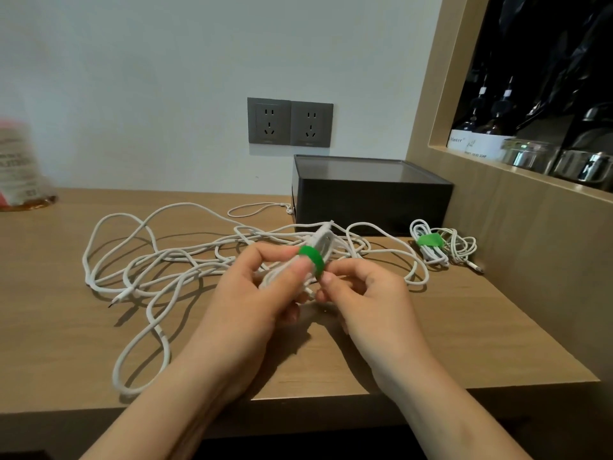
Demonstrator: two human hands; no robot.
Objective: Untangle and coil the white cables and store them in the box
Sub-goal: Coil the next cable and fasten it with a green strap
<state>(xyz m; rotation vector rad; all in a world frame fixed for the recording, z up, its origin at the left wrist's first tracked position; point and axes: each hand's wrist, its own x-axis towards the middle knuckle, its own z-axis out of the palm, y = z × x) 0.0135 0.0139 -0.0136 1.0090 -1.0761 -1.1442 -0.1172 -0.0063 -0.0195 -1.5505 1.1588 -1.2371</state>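
Both forearms reach in from the near edge over the wooden desk (447,343).

Left hand (245,293): fingers curled round a small coiled white cable (323,239), thumb pressing it from the near side; held above the desktop, roughly mid-frame.

Right hand (371,293): fingertips pinching the lower end of a green strap (313,257) that wraps the coil's middle.

Under and behind the hands: a loose tangle of white cables (159,260) sprawled across the left and centre of the desk, one plug end lying at the left (connector type too small to read).

Right of the tangle: a bundled cable (431,254) with its own green tie, lying on the desk near the side panel.

Behind: black box (371,200) against the wall, a small white cable loop (255,209) just beside its left side.

Wall: two grey sockets (290,122) above the box. Far left, a blurred jar (20,167). Far right, a shelf niche with bottles and metal pots (530,157).
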